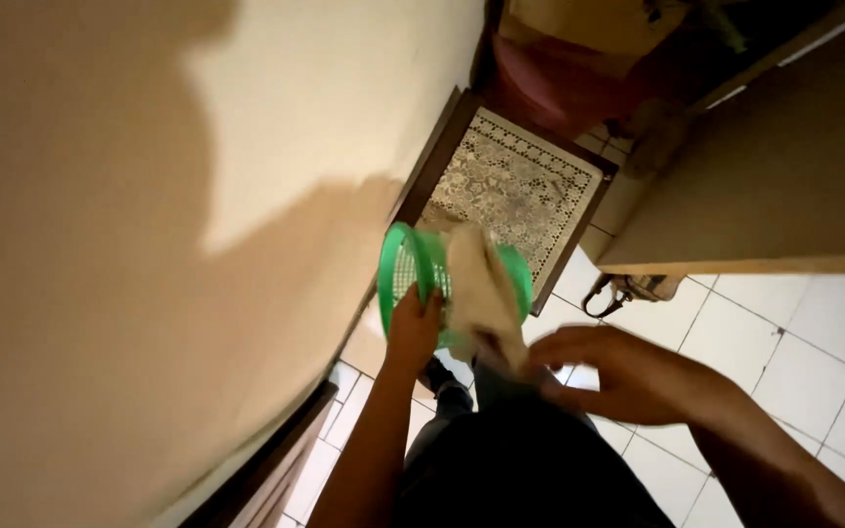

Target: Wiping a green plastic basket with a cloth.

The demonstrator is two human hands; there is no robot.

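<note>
My left hand (413,330) grips the rim of a green plastic mesh basket (405,264), tipped on its side with its mouth facing left. A pale cream cloth (481,284) hangs across the basket and down in front of it. My right hand (608,376) holds the cloth's lower end, fingers curled around it, just right of and below the basket. Dark trousers fill the bottom middle of the view.
A cream wall (149,244) fills the left. A small table with a patterned lace top (520,186) stands behind the basket. A wooden cabinet (784,186) is at the right, a bag with handles (628,288) under it. White floor tiles (794,342) lie at lower right.
</note>
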